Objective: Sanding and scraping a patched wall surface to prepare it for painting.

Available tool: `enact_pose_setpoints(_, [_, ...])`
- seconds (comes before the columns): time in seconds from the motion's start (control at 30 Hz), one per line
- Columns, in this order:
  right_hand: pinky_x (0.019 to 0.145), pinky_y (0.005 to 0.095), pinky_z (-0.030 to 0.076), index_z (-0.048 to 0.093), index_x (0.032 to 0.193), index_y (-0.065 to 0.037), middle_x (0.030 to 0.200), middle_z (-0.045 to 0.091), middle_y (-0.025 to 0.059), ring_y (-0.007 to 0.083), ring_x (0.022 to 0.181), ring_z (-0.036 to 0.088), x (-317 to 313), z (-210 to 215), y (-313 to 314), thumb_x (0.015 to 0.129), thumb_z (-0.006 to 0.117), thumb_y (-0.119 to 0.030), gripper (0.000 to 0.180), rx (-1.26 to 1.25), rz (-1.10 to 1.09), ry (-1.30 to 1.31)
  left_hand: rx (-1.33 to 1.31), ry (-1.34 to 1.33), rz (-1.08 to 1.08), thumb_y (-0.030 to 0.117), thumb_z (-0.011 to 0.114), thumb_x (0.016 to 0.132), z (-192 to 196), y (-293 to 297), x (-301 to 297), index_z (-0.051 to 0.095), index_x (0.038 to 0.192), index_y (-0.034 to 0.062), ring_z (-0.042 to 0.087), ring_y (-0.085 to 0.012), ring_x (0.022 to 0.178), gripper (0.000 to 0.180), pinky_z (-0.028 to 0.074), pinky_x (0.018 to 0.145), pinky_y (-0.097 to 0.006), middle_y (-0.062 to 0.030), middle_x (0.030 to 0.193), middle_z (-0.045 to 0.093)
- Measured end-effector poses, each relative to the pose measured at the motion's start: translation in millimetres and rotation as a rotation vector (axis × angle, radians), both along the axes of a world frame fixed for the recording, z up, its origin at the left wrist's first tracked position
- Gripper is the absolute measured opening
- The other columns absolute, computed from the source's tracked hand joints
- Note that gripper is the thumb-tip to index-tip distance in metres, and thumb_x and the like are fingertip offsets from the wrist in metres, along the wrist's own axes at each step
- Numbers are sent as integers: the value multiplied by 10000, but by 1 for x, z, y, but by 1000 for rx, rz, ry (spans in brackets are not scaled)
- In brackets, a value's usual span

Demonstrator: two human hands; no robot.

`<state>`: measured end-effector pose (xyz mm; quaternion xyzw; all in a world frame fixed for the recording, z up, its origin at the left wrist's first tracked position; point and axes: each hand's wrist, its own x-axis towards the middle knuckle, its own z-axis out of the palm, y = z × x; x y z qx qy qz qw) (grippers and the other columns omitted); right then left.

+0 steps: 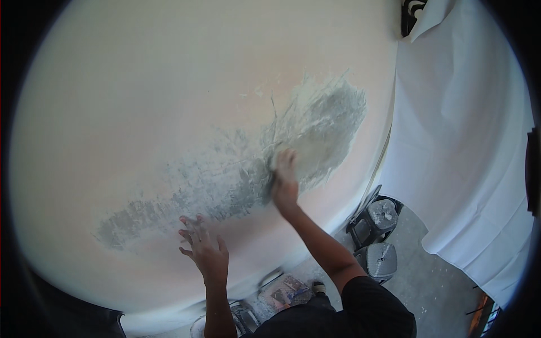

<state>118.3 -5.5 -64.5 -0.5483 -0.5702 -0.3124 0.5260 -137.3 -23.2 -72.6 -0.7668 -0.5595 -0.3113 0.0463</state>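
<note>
Black sleeve (375,304), grey patch (332,132), stools (380,259), white sheet (453,124)

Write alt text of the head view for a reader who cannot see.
A blurred right hand is over a rough grey patch on a pale wall; whether it holds anything is unclear. The left hand, spread open, is at the patch's lower edge. Dark stools and a hanging white sheet are to the right.
</note>
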Motion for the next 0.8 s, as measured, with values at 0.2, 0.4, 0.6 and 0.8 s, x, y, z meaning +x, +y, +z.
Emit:
enact_pose_setpoints(0.2, [1190,532,292,626,1256,-77,1457,506,197,402,1430,388,27,-13,-5,884,571,-9,382,-27,84,-177,-27,7,-10,184,649,878,1,-1,-6,364,1542,140,294,-500,1446,725,292,1035,-763,-214,1639,205])
enact_pose_setpoints(0.4, [1201,459,303,543,1424,-117,1454,515,180,335,1419,426,-30,-36,4,932,534,-89,493,-38,149,-171,-47,17,47,191,658,875,1,-2,-7,358,1542,143,288,-499,1451,733,288,1031,-770,-195,1655,164])
enact_pose_setpoints(0.6, [1185,476,312,551,1404,-61,1456,496,234,394,1411,412,100,-12,-4,911,568,-33,493,72,-20,89,-55,7,57,189,658,875,3,-5,6,353,1544,155,262,-508,1459,736,277,1039,-768,-184,1662,145])
enact_pose_setpoints(0.8, [1188,499,298,536,1389,-12,1481,452,265,459,1423,353,120,12,-15,916,546,17,475,-41,68,-170,-65,-8,117,166,654,883,7,-5,12,319,1565,181,224,-530,1462,761,276,1039,-777,-155,1678,81])
